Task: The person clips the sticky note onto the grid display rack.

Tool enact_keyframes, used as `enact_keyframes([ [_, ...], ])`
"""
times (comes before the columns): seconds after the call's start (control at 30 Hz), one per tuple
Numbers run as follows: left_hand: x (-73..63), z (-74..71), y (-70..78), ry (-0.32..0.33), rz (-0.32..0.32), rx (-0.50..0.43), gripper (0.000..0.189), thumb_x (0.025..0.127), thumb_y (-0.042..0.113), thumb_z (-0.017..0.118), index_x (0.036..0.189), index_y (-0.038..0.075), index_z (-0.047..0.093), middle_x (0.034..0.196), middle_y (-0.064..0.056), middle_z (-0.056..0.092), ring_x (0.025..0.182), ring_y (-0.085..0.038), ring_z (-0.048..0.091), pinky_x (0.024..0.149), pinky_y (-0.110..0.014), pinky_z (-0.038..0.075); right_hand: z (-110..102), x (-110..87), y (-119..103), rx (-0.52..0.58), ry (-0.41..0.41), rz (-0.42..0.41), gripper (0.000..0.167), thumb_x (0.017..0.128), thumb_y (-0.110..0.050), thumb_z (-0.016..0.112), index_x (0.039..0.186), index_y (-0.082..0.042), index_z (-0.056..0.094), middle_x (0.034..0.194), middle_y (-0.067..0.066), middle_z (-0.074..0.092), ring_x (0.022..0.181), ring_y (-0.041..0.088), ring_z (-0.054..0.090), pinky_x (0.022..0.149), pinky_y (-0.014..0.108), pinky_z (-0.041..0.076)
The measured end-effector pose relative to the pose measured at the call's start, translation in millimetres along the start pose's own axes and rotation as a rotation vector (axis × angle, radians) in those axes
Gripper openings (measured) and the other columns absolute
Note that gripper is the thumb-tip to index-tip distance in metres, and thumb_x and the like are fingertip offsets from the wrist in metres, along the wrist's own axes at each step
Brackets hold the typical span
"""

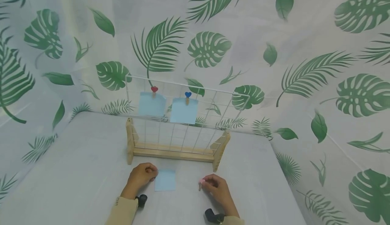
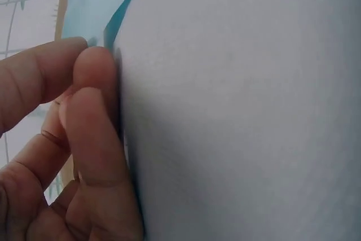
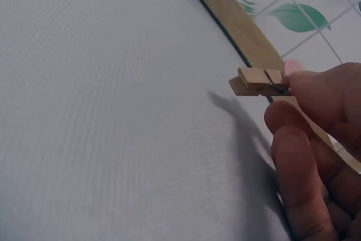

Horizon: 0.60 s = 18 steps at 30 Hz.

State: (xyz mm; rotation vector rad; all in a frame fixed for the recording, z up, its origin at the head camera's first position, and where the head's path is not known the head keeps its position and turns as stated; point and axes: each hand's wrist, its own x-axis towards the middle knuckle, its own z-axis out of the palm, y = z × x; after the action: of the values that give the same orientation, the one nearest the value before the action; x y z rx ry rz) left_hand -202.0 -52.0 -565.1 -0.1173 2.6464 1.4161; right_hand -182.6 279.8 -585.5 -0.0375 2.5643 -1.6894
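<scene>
My left hand (image 1: pixel 142 177) pinches the upper left corner of a light blue square of paper (image 1: pixel 165 180) lying on the table. In the left wrist view, the paper (image 2: pixel 93 9) runs up from my thumb and index finger, its edge slightly raised. My right hand (image 1: pixel 217 186) holds a small wooden clothespin (image 3: pixel 259 82) with a pink decoration by its rear end, just above the table. The clothespin's free jaws point away from my fingers, with nothing between them.
Behind my hands stands a white wire grid (image 1: pixel 210 111) on a wooden base (image 1: pixel 173 154). Two blue papers hang on it, one by a red heart clothespin (image 1: pixel 154 90), the other by a blue heart clothespin (image 1: pixel 188 95). A leaf-patterned curtain (image 1: pixel 237 42) surrounds the white table (image 1: pixel 85 157).
</scene>
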Motion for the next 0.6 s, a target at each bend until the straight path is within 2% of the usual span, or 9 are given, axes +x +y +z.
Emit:
enact_keyframes([
  [0.13, -0.3, 1.6, 0.1, 0.016, 0.032, 0.006, 0.005, 0.092, 0.009, 0.078, 0.095, 0.006, 0.077, 0.08, 0.003, 0.066, 0.077, -0.015, 0.059, 0.073, -0.035, 0.048, -3, 0.1, -4, 0.059, -0.014, 0.009, 0.017, 0.096, 0.003, 0.076, 0.11, 0.012, 0.071, 0.093, 0.013, 0.075, 0.074, 0.005, 0.062, 0.068, 0.02, 0.05],
  [0.27, -1.2, 1.5, 1.3, 0.01, 0.037, 0.019, 0.004, 0.093, 0.01, 0.078, 0.096, 0.007, 0.077, 0.083, 0.003, 0.067, 0.079, -0.016, 0.06, 0.074, -0.036, 0.049, -5, -0.8, -9, 0.031, -0.023, 0.026, 0.025, 0.1, -0.003, 0.075, 0.119, 0.014, 0.072, 0.101, 0.016, 0.077, 0.082, 0.006, 0.065, 0.073, 0.02, 0.055],
  [0.4, -3.6, -1.0, 2.7, 0.004, 0.039, 0.028, 0.003, 0.094, 0.01, 0.077, 0.096, 0.008, 0.076, 0.083, 0.003, 0.069, 0.078, -0.015, 0.062, 0.076, -0.039, 0.051, -6, -1.7, -12, 0.024, -0.02, 0.058, 0.026, 0.102, -0.01, 0.075, 0.118, 0.011, 0.075, 0.105, 0.015, 0.078, 0.088, 0.01, 0.068, 0.076, 0.021, 0.058],
  [0.6, -5.8, -4.4, 4.3, 0.015, 0.077, 0.006, 0.003, 0.095, 0.009, 0.077, 0.097, 0.008, 0.075, 0.084, 0.004, 0.073, 0.079, -0.015, 0.066, 0.081, -0.044, 0.053, -8, -2.1, -13, 0.088, -0.012, 0.071, 0.027, 0.102, -0.008, 0.075, 0.118, 0.014, 0.072, 0.102, 0.015, 0.078, 0.086, 0.009, 0.071, 0.077, 0.021, 0.061],
])
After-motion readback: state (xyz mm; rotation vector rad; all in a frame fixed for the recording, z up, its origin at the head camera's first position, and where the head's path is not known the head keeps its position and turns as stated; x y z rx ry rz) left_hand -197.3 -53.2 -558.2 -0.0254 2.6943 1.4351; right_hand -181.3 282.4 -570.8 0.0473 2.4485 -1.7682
